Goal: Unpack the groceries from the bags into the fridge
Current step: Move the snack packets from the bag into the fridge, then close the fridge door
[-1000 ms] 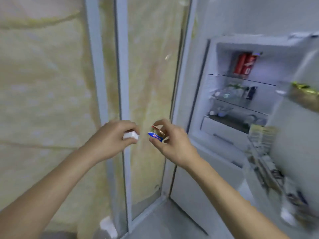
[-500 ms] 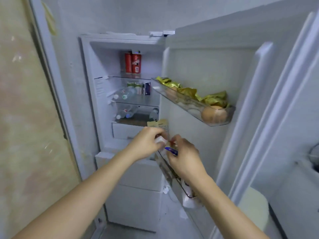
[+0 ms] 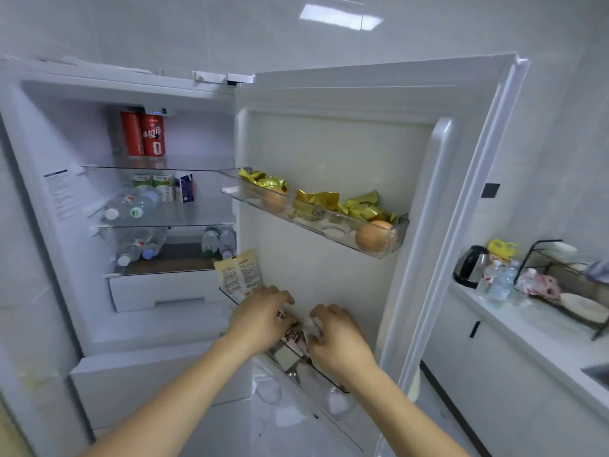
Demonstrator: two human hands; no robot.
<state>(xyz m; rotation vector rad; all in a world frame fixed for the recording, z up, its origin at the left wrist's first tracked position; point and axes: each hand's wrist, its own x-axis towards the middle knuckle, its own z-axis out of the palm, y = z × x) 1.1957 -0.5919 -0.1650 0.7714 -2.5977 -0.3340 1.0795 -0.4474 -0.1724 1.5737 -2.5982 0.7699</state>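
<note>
The fridge [image 3: 99, 331] stands with its door [image 3: 329, 146] swung wide. Both my hands reach into the lower door bin [image 3: 324, 379]. My left hand [image 3: 260, 321] curls its fingers around a small printed packet [image 3: 282, 314]. My right hand [image 3: 336, 339] is just to its right, fingers bent down over small white and brown packets [image 3: 294, 336] lying in the bin; what it grips is hidden. Two pale yellow sachets [image 3: 239, 273] stand upright at the bin's far end.
The upper door bin [image 3: 230, 190] holds eggs [image 3: 375, 237] and gold wrappers [image 3: 318, 199]. Red cans [image 3: 151, 135], cartons [image 3: 163, 186] and water bottles [image 3: 131, 206] fill the shelves. A counter [image 3: 527, 331] at the right carries a kettle [image 3: 469, 265], bottles and a dish rack [image 3: 560, 278].
My view swung from the wall by the fridge to the open door. Both hands carried their small items over and dropped into the lower door bin.
</note>
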